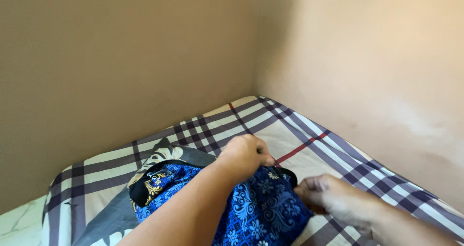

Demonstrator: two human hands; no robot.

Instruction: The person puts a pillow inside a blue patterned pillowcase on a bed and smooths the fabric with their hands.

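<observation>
Here, both hands pinch the far edge of the blue patterned cloth lying on the plaid bedsheet: the left hand closed on its black border, the right hand gripping nearby, apparently holding the edge taut.

My left hand curled into a loose fist, knuckles up, forearm stretching in from the lower left, my right hand lower and nearer, fingers bent inward and pinched, wrist entering from the bottom right
</observation>
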